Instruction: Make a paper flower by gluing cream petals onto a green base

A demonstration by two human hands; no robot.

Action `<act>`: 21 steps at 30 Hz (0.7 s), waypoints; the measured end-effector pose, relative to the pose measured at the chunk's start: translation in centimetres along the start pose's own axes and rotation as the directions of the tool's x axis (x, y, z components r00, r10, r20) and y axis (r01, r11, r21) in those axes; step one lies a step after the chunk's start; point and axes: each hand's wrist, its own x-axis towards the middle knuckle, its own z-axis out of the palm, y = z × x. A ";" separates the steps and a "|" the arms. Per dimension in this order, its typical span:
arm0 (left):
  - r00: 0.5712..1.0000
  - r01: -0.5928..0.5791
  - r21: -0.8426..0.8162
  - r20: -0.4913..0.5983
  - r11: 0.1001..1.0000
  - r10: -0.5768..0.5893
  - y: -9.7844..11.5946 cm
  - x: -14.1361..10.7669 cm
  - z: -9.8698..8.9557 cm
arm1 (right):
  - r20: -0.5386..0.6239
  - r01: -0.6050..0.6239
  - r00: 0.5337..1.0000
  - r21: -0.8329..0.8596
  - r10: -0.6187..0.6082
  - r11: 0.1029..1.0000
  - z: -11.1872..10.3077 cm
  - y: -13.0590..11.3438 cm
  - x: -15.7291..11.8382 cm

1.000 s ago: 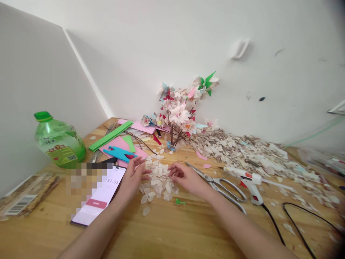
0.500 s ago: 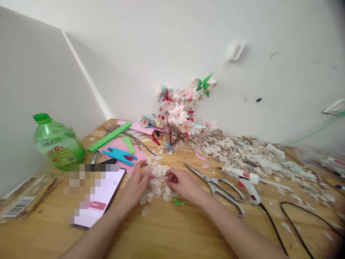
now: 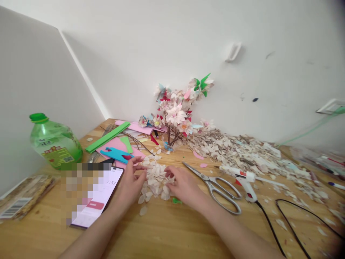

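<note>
A small heap of white, petal-like pieces [image 3: 155,176] lies on the wooden table between my hands. My left hand [image 3: 134,181] is at the heap's left edge, its fingers apart and curved inward. On the other side, my right hand [image 3: 183,185] touches the heap with thumb and fingers bent and spaced apart. No piece can be seen gripped in either hand. A small green scrap [image 3: 176,200] sits just below my right fingers. A few loose petals [image 3: 143,210] lie in front of the heap.
Steel scissors [image 3: 212,185] and a corded white glue gun [image 3: 248,183] lie to the right. Behind stands a bunch of handmade flowers [image 3: 175,115] beside a wide spread of scraps [image 3: 237,153]. A phone [image 3: 109,192], blue strip [image 3: 114,154] and green bottle [image 3: 55,142] are left.
My left fingers have spread further apart, and my right thumb and fingers have opened from a closer pinch. The view has shifted slightly.
</note>
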 end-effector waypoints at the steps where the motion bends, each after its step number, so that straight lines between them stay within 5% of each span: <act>1: 1.000 0.002 -0.009 -0.009 1.000 -0.003 -0.2 0.1 -0.1 | 0.034 0.045 0.998 -0.013 -0.045 0.999 0.2 -0.5 0.0; 7: 1.000 0.017 -0.039 -0.022 0.999 -0.018 -0.5 0.4 -0.1 | 0.231 0.326 0.935 -0.267 -0.268 0.907 1.7 -2.1 0.4; 21: 1.000 0.023 -0.039 -0.008 0.999 -0.023 -0.3 0.1 0.1 | 0.195 0.150 0.972 -0.081 -0.132 0.985 2.1 -1.1 0.3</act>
